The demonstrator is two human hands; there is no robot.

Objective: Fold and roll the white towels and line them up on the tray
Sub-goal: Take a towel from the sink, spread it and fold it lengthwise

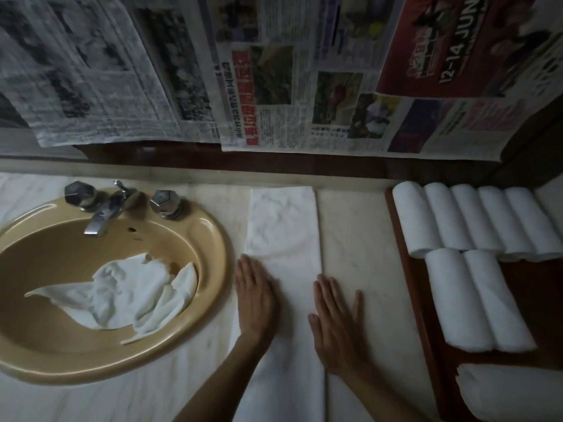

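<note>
i've got my left hand and right hand flat, fingers straight, pressing the folded towel on the counter so it's smooth for rolling; rolled towels wait on the tray

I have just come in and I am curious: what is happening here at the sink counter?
A person is folding white towels. Both hands lie flat on a long folded towel on the marble counter: the left hand on its left edge, the right hand at its right edge. Several rolled towels are lined up on the wooden tray. A crumpled towel lies in the sink.
</note>
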